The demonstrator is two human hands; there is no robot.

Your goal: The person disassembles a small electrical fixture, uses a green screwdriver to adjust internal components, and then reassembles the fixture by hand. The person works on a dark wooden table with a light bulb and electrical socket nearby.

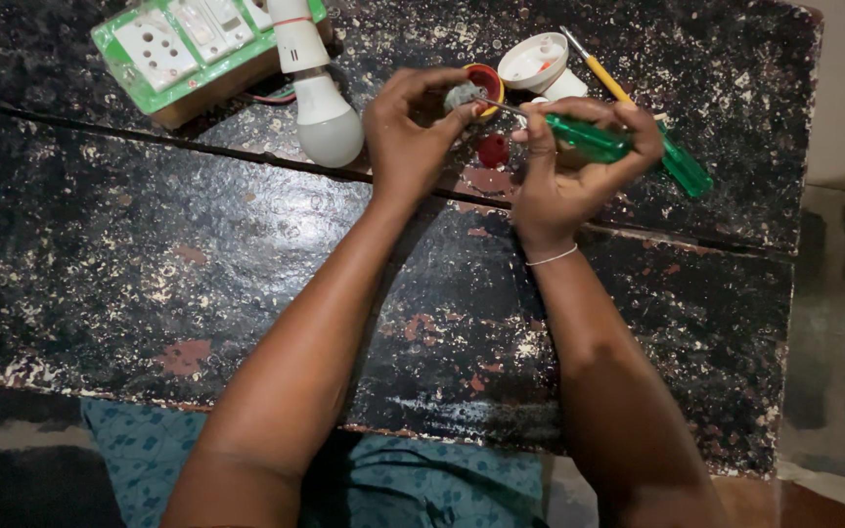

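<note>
Beside hands [501, 147]: bulb [323, 110], switchboard [193, 44]

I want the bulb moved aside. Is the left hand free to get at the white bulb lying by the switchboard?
Probably not right away: the left hand is pinching a small red part. The white bulb lies close beside it with nothing between, so the path looks open.

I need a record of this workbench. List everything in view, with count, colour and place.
table: one, black with flaking paint, fills the view
socket board: one, green and white, top left
light bulb: one, white, beside the socket board
small round part: one, red and yellow, in the left hand
red cap: one, on the table between the hands
white cap: one, top centre
green screwdriver: one, in the right hand
yellow screwdriver: one, top right
left hand: one, holding the small part
right hand: one, gripping the green screwdriver
</note>
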